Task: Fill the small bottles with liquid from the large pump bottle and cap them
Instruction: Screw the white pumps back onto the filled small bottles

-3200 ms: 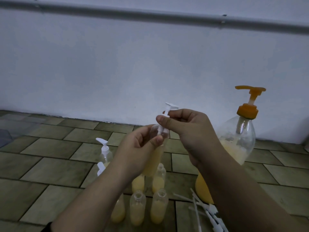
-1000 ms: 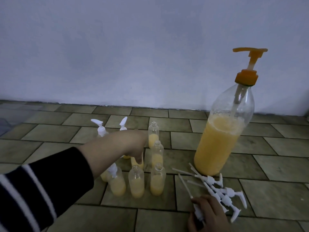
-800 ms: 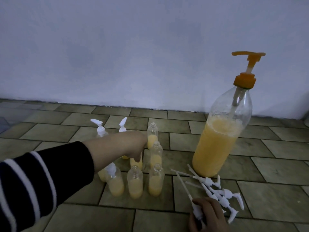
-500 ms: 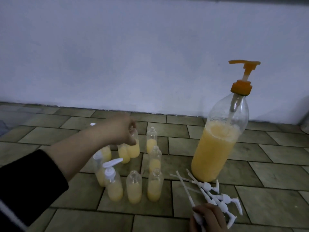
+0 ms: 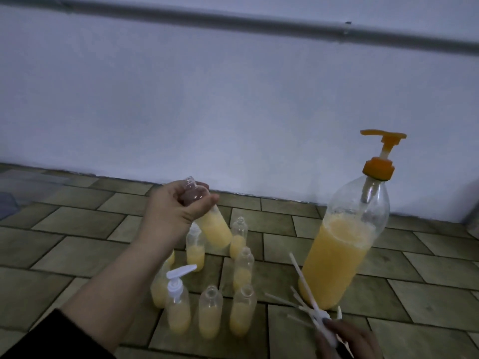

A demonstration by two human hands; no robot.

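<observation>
**Capping step: open bottle lifted, pump cap in hand**

My left hand (image 5: 172,216) holds one filled small bottle (image 5: 207,224) above the floor (image 5: 77,250), tilted, its open neck up and to the left. The fingers (image 5: 204,202) wrap its upper part. My right hand (image 5: 347,340), at the near right, pinches a white pump cap (image 5: 325,330) by its head; its dip tube (image 5: 302,278) points up and away. Loose caps lie beside it.

The remaining small bottles (image 5: 241,268) stand in a cluster left of the large pump bottle (image 5: 344,244); one (image 5: 177,307) already carries a pump cap.

Judged step: capping. Next move: bring the bottle upright, align the tube with the neck, insert, then screw the collar down. Keep the tilt shallow to avoid spilling.
</observation>
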